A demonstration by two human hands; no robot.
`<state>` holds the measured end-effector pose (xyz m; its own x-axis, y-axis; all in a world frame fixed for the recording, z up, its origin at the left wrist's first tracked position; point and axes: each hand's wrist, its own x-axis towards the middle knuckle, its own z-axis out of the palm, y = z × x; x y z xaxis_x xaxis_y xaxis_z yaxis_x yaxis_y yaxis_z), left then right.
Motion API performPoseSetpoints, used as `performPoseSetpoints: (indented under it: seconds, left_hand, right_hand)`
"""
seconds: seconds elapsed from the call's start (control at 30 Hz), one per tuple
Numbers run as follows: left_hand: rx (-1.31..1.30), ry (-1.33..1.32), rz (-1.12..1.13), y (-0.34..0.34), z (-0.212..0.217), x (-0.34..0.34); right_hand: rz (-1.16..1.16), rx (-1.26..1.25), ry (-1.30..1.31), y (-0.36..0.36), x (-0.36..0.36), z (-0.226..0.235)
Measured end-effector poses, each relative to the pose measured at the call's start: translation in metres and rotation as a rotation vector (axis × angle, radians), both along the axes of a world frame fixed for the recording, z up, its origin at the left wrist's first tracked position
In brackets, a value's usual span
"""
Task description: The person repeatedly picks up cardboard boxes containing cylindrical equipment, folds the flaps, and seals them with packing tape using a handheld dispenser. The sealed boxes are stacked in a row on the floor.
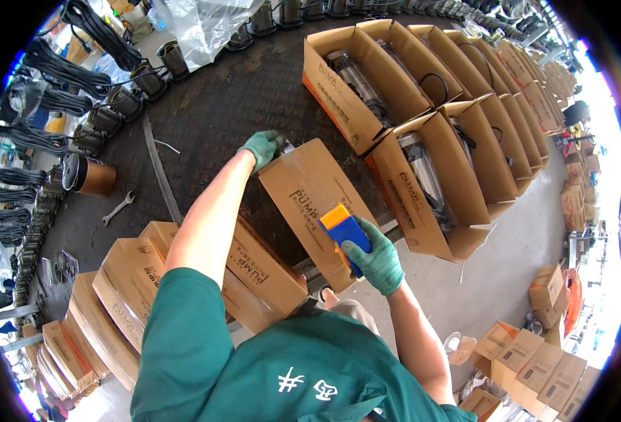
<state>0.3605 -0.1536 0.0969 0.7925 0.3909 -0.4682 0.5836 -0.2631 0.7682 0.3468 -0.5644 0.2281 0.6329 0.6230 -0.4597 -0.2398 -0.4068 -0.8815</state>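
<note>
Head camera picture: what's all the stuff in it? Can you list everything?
closed carton: one, brown, centre, under both hands
tape dispenser: one, blue and orange, on the carton's near end
open cartons: a long row, brown, upper right, metal pumps inside
sealed cartons: a stack, brown, lower left
small boxes: several, brown, lower right floor
wrench: one, silver, left
cable coils: many, black, upper left
left hand: green glove, on the carton's far end
right hand: green glove, gripping the dispenser
</note>
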Motion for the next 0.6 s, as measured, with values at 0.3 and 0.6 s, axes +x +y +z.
performPoseSetpoints:
  seconds: [0.3, 0.6]
  left_hand:
    - [0.566, 0.421, -0.385, -0.011, 0.033, 0.022]
    - [0.74, -0.36, -1.118, -0.266, 0.075, -0.049]
  right_hand:
    - [0.026, -0.173, -0.017, -0.059, -0.006, 0.033]
    - [0.08, -0.518, -0.014, -0.163, -0.042, 0.04]
